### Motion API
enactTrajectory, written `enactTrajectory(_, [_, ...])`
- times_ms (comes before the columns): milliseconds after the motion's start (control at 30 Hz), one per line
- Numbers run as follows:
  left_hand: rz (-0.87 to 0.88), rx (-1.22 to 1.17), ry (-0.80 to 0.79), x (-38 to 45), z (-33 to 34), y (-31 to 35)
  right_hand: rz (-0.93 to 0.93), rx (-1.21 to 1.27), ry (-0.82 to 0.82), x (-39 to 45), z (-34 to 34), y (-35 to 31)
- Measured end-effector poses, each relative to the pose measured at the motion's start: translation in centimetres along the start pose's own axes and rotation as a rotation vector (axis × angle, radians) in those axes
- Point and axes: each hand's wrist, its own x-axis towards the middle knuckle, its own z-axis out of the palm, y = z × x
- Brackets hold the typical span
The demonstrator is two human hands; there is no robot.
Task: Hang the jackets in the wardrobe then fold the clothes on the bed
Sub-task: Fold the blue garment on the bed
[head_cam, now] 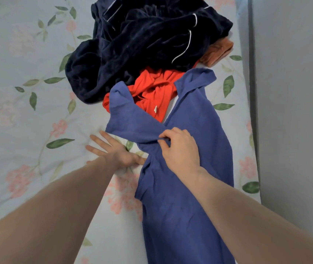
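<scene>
On the bed [27, 130], near its right edge | blue shirt [186, 197] lies lengthwise before me, collar end against the red garment [151, 92] | my right hand [180, 147] pinches its folded-over sleeve | my left hand [111, 149] is spread flat, fingers straight, beside the cloth | risk: thin fabric may slip and undo the fold; the pile could snag.

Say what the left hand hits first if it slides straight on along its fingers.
Likely only bare floral bedsheet: the left hand points up-left, passing left of the navy garment. Depth is unclear.
</scene>
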Motion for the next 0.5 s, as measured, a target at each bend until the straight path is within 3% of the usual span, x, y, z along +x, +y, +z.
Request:
enactTrajectory(133, [-0.009, -0.061, 0.011, 0.0, 0.3, 0.2, 0.208, 0.616, 0.284, 0.4, -3.2, -0.7])
enactTrajectory(200, [-0.026, -0.040, 0.000, 0.2, 0.4, 0.3, 0.381, 0.719, 0.465, 1.3, -5.0, -0.1])
enactTrajectory(300, [-0.006, -0.002, 0.016, 1.0, 0.2, 0.0, 0.704, 0.776, 0.537, 3.4, -5.5, 3.6])
enactTrajectory(367, [0.016, 0.021, 0.019, 1.3, 0.2, -0.2, 0.854, 0.751, 0.442, 4.0, -5.2, 6.0])
enactTrajectory(433, [-0.005, 0.005, 0.018, 1.0, 0.3, 0.2, 0.837, 0.623, 0.360, 3.8, -5.1, 7.0])
enactTrajectory(500, [-0.046, -0.018, 0.022, 0.7, 0.4, 0.5, 0.608, 0.358, 0.371, 3.6, -5.2, 6.9])
